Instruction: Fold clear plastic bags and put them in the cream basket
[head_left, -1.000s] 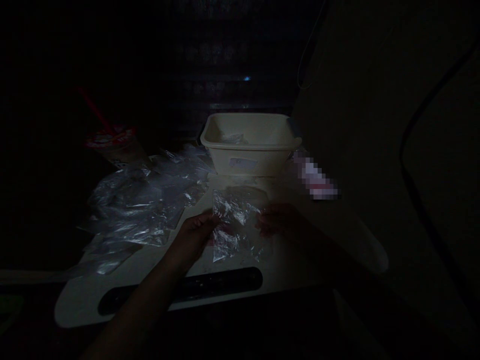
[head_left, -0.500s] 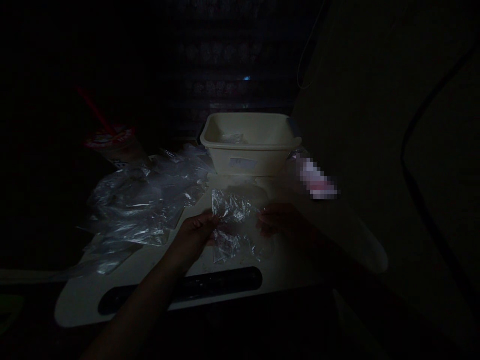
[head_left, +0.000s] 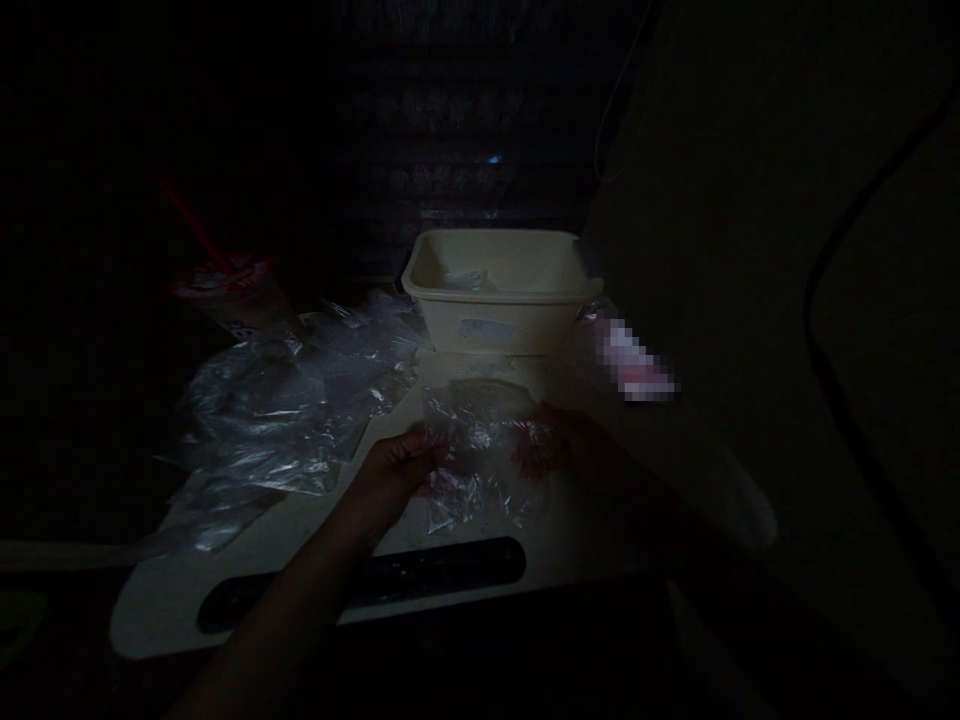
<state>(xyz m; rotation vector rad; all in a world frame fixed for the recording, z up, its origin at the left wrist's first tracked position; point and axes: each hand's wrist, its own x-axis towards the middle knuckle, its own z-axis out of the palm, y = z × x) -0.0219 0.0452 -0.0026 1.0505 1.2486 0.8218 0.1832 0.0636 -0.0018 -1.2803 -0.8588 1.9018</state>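
A small clear plastic bag (head_left: 480,440) hangs crinkled between my two hands above the white tabletop. My left hand (head_left: 401,465) pinches its left edge between thumb and fingers. On the other side, my right hand (head_left: 551,445) grips the bag's right part, with its curled fingers showing dimly through the film. Whether those fingers are inside the bag or behind it I cannot make out. To the left lies a loose heap of clear plastic bags (head_left: 277,410).
A cream plastic tub (head_left: 510,320) with some clear plastic inside stands behind my hands. A cup with a red straw (head_left: 240,290) is at the left. The white table (head_left: 165,610) has a dark slot (head_left: 450,568) near its front edge. A pixelated pink-white item (head_left: 637,365) lies right.
My right hand has shifted slightly to the right, and its fingers now show through the film instead of at its edge. The left hand keeps its hold, almost still.
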